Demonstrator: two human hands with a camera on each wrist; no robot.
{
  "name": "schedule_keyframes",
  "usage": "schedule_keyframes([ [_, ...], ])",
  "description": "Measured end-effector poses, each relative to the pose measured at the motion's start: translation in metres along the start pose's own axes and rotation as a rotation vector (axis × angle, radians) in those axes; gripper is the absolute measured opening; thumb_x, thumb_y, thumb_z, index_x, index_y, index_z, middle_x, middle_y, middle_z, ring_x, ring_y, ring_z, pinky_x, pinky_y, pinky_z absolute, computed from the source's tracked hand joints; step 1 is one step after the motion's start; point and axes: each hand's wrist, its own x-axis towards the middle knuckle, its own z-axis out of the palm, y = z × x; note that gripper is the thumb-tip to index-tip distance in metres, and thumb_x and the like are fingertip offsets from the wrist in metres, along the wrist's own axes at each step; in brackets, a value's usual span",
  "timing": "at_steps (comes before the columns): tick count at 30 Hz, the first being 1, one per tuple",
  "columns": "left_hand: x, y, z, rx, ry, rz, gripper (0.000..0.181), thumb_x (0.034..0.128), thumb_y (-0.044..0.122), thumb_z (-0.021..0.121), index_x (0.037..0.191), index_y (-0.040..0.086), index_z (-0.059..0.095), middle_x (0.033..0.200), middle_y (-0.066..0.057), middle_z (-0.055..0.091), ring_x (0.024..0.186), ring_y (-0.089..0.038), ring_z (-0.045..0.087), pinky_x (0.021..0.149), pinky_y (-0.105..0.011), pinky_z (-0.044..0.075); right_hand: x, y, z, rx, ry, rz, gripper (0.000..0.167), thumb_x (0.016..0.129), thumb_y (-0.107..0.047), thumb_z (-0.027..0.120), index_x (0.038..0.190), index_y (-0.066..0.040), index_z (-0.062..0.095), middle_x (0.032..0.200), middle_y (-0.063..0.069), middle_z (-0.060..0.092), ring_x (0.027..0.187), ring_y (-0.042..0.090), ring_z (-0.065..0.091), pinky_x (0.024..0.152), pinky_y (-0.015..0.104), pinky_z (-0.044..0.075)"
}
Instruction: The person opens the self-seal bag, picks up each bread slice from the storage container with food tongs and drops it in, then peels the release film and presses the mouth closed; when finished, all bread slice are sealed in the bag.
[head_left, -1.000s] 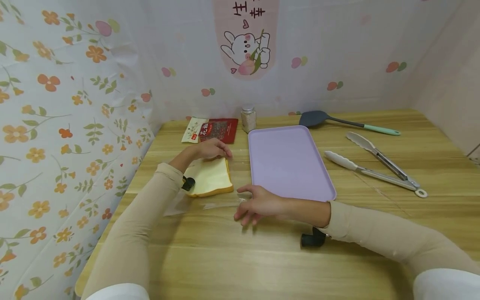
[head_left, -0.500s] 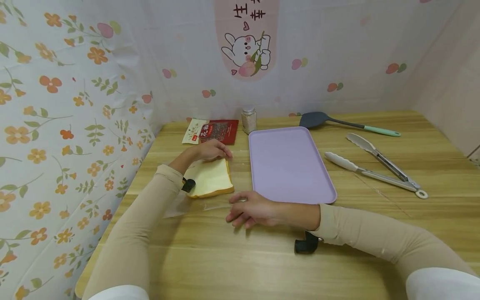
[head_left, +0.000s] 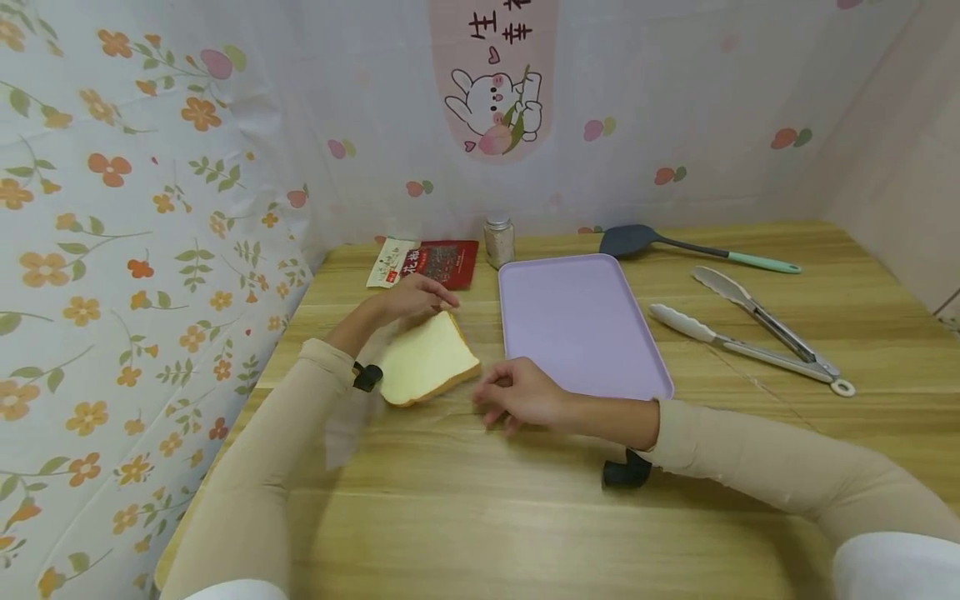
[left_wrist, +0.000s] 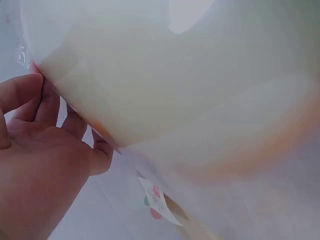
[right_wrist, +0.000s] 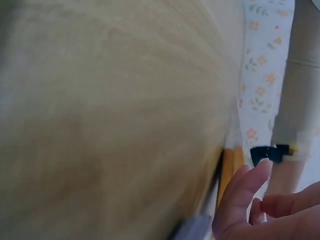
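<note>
I see the left hand [head_left: 408, 298] pinching the far edge of the bread slice [head_left: 426, 362], left of the tray [head_left: 581, 329]; whether the right hand [head_left: 528, 396] grips anything, I can't tell. A lopsided tug on the clear film [head_left: 341, 440] could drop the slice.

both arms [head_left: 251, 467] reach forward, left hand [head_left: 414, 297] farther out, right hand [head_left: 525, 395] loosely curled.
</note>
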Motion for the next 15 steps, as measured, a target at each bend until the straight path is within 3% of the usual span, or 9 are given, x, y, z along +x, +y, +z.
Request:
schedule_keyframes([
  [3, -0.007, -0.002, -0.005, -0.043, 0.056, 0.042, 0.031, 0.1031, 0.004, 0.043, 0.118, -0.003, 0.07, 0.126, -0.017, 0.065, 0.115, -0.031, 0.057, 0.097, -0.04, 0.046, -0.004, -0.005, -0.014, -0.135, 0.056, -0.11, 0.016, 0.099, -0.01, 0.06, 0.094, 0.004, 0.067, 0.097, 0.016, 0.072, 0.066, 0.02, 0.07, 0.046, 0.028, 0.052],
  [6, -0.015, -0.002, -0.01, -0.109, 0.135, 0.065, 0.029, 0.1033, 0.004, 0.045, 0.12, -0.003, 0.068, 0.123, -0.016, 0.065, 0.111, -0.033, 0.055, 0.087, -0.038, 0.043, -0.005, -0.01, -0.03, -0.335, 0.135, -0.276, 0.013, 0.095, -0.009, 0.065, 0.089, 0.002, 0.069, 0.089, 0.012, 0.072, 0.059, 0.016, 0.065, 0.046, 0.023, 0.047],
  [9, -0.024, 0.003, -0.008, -0.194, 0.222, 0.093, 0.028, 0.1025, 0.005, 0.047, 0.121, -0.003, 0.067, 0.114, -0.008, 0.069, 0.107, -0.03, 0.056, 0.08, -0.037, 0.04, -0.008, -0.015, -0.046, -0.52, 0.233, -0.415, 0.007, 0.092, -0.006, 0.068, 0.086, -0.003, 0.071, 0.083, 0.006, 0.072, 0.058, 0.012, 0.062, 0.049, 0.023, 0.046],
  [15, -0.041, 0.015, 0.014, -0.297, 0.353, 0.215, 0.025, 0.1026, 0.011, 0.054, 0.12, -0.003, 0.067, 0.101, 0.006, 0.074, 0.101, -0.009, 0.066, 0.087, -0.041, 0.042, -0.019, -0.019, -0.07, -0.588, 0.357, -0.49, 0.004, 0.09, -0.005, 0.069, 0.087, -0.005, 0.072, 0.085, 0.002, 0.073, 0.073, 0.014, 0.07, 0.054, 0.026, 0.05],
])
